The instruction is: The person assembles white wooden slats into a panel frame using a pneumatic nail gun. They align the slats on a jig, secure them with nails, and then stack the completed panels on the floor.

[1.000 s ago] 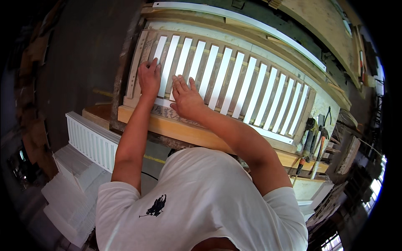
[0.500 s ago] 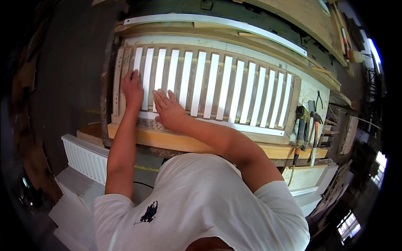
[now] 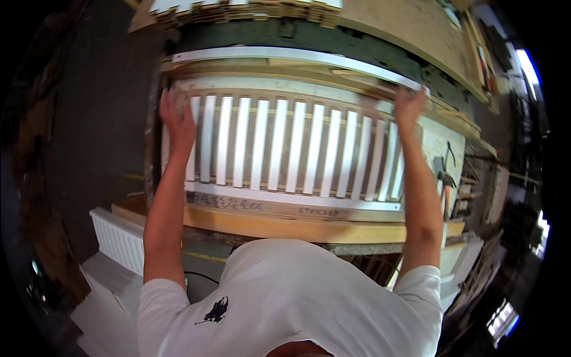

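Loosely spread, the left hand (image 3: 178,123) seems empty; white slats (image 3: 260,143) lie between both hands. The right hand (image 3: 409,110) is half-curled, its hold unclear.

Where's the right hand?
In the head view, it's upper right: the right hand is by the right end of the far white strip, beyond the rightmost slats.

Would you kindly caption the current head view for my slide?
Left hand and right hand flank white slats in a wooden frame.

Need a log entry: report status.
Left hand open beside leftmost slat. Right hand near upper white rail, contact unclear. Slats lined up. Hammer to their right.
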Action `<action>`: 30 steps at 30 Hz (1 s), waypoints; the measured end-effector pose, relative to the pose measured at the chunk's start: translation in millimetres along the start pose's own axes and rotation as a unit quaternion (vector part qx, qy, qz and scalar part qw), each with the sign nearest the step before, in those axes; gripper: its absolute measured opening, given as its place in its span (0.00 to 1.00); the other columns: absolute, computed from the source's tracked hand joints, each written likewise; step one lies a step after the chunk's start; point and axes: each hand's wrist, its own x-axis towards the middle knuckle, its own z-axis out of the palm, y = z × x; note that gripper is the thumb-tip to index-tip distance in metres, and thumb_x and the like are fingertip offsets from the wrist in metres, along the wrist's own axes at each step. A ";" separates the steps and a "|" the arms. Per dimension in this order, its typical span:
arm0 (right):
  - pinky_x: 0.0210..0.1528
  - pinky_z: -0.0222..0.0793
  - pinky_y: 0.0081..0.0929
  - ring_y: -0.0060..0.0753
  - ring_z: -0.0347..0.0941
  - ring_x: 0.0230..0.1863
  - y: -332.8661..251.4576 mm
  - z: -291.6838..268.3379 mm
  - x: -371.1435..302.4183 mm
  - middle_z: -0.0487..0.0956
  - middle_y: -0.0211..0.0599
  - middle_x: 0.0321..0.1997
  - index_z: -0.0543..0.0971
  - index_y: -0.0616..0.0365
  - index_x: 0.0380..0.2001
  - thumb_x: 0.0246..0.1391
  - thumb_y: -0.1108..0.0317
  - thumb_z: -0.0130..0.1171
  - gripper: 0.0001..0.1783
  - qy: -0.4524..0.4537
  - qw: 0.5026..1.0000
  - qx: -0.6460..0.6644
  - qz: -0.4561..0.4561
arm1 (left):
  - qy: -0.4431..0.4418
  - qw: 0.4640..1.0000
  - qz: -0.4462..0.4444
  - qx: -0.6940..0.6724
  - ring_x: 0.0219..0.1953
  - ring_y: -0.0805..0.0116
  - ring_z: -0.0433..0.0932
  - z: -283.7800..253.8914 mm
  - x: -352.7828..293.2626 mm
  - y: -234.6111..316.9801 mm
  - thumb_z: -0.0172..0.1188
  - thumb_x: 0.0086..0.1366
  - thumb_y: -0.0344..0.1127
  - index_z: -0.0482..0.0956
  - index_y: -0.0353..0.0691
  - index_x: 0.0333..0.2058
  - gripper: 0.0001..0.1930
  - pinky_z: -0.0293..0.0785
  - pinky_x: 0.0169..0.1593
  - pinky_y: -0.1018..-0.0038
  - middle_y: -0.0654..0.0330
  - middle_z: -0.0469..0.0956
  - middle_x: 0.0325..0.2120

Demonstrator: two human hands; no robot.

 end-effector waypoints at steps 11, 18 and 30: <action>0.48 0.69 0.35 0.50 0.76 0.44 86.9 -39.4 48.4 0.80 0.56 0.41 0.77 0.66 0.46 0.49 0.59 0.57 0.24 -0.114 0.975 -0.017 0.189 | -0.081 0.940 -0.199 -0.263 0.54 0.63 0.72 6.1 108.0 6.0 0.56 0.63 0.32 0.70 0.29 0.56 0.23 0.67 0.56 0.72 0.51 0.74 0.51; 0.48 0.68 0.25 0.30 0.74 0.42 152.2 -53.9 -37.6 0.80 0.43 0.43 0.76 0.69 0.49 0.55 0.70 0.54 0.19 -0.090 0.951 0.167 0.244 | -0.076 0.901 -0.259 -0.341 0.49 0.71 0.75 32.3 56.5 -11.8 0.54 0.62 0.25 0.74 0.30 0.52 0.18 0.68 0.54 0.76 0.56 0.78 0.46; 0.41 0.72 0.34 0.48 0.78 0.37 122.4 -41.3 -39.1 0.80 0.52 0.40 0.79 0.60 0.46 0.54 0.63 0.51 0.19 -0.256 0.956 -0.035 0.139 | -0.099 0.993 -0.025 0.057 0.48 0.53 0.72 37.6 42.8 -70.1 0.52 0.55 0.30 0.81 0.47 0.44 0.18 0.63 0.57 0.58 0.56 0.79 0.42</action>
